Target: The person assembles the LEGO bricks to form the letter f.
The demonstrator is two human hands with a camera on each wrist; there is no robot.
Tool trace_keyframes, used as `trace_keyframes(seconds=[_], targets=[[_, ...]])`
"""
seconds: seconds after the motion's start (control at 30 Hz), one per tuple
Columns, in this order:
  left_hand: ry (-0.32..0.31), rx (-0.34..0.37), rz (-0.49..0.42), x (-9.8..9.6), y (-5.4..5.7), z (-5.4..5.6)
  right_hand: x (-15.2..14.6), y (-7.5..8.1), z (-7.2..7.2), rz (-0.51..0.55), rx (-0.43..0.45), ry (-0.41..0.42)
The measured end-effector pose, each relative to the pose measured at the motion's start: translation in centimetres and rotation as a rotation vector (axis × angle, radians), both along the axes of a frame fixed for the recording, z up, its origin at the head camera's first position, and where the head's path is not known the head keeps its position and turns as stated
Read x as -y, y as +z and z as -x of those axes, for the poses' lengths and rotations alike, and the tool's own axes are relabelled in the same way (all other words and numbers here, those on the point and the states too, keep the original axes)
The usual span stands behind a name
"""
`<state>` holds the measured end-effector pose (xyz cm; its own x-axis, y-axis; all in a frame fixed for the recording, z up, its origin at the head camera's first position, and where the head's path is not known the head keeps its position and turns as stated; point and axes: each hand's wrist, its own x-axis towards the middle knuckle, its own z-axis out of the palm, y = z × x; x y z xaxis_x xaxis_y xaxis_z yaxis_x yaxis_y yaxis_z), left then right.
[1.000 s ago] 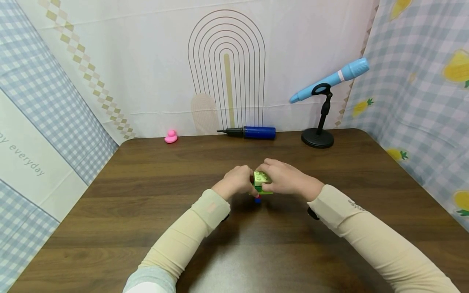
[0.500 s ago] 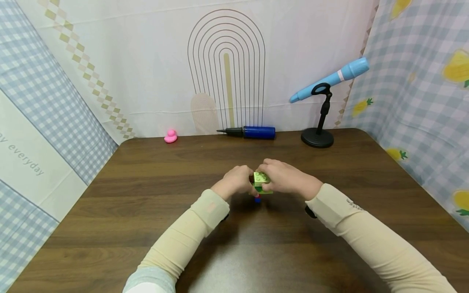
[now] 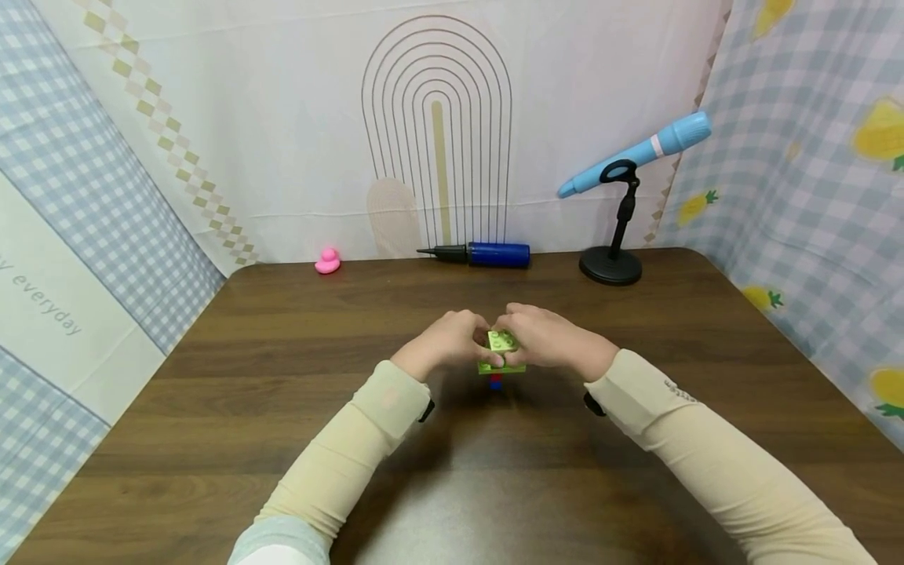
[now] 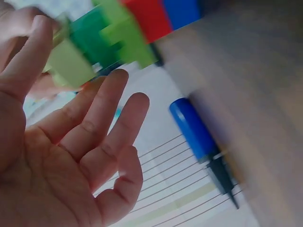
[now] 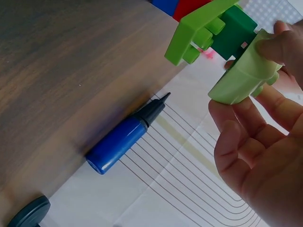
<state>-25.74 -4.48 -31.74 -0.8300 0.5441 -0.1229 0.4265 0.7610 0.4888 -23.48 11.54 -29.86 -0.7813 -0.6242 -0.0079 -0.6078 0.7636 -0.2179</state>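
Near the middle of the table, a stack of toy building bricks stands between both hands. Its top is a pale green curved brick (image 5: 248, 71), over a dark green brick (image 5: 235, 33) and a wider lime green brick (image 5: 199, 28). Below those come a red brick (image 5: 189, 7) and a blue brick (image 3: 496, 385) at the bottom. My right hand (image 3: 547, 337) pinches the pale green brick between thumb and fingers. My left hand (image 3: 448, 341) is at the stack's left side; the left wrist view shows its fingers (image 4: 97, 123) loosely spread, apart from the bricks.
Along the back of the wooden table (image 3: 282, 439) lie a pink duck (image 3: 328, 260) and a blue hand pump (image 3: 497, 254). At the back right a black stand (image 3: 611, 265) holds a light blue toy microphone (image 3: 636, 161). Patterned curtains (image 3: 297, 118) surround the table.
My left hand has loosened and shifted slightly left, its thumb higher on the stack. More of the lime green and red bricks shows. My right hand keeps its pinch, almost still.
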Motion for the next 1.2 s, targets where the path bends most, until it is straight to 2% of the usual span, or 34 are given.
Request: trace_keyframes(seconds=[0.13,0.33,0.47,0.83,1.07,1.2], targets=[[-0.013,0.000,0.006,0.0,1.0,0.0,0.1,0.1,0.2,-0.003,0.036,-0.007],[-0.069,-0.007,0.020,0.0,1.0,0.4,0.2,0.1,0.3,-0.015,0.051,-0.008],[-0.084,-0.022,0.022,0.0,1.0,0.6,0.3,0.3,0.3,-0.024,0.043,-0.012],[-0.059,-0.053,0.049,-0.5,0.6,0.4,0.2,-0.1,0.3,-0.016,0.023,-0.009],[-0.063,-0.128,0.084,-0.7,0.0,0.1,0.1,-0.2,0.1,-0.005,0.018,-0.020],[-0.051,-0.136,0.086,-0.7,-0.1,-0.1,0.1,-0.3,0.1,-0.003,0.011,-0.022]])
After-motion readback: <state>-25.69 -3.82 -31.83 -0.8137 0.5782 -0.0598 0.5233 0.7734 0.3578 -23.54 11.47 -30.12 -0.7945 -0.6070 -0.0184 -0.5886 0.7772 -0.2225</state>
